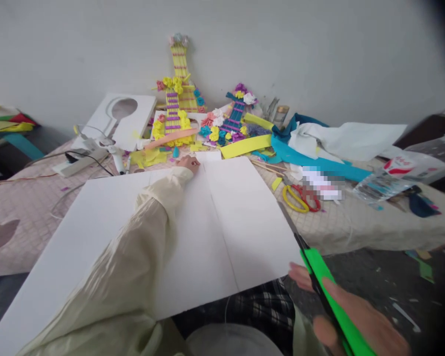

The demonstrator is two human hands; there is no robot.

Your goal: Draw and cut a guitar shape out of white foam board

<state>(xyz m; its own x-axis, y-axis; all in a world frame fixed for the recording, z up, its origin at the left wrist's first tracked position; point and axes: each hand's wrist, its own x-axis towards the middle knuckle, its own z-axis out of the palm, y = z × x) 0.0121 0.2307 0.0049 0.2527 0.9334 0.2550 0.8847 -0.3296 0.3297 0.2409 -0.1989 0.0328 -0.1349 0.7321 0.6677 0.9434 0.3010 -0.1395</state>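
Right hand [356, 316] off white sheet's near right corner, closed round green-handled blade [330, 291]; blade lies along sheet's right edge. White sheet [259, 222] flat on tabletop [29, 207], looks whole; thin line [224, 237] runs near edge to far: mark, crease or score, cannot tell. Left hand [189, 163] presses sheet's far edge, how far open cannot tell. Judgement: lining done, cutting not begun. Paper-flower towers [178, 109] beyond sheet
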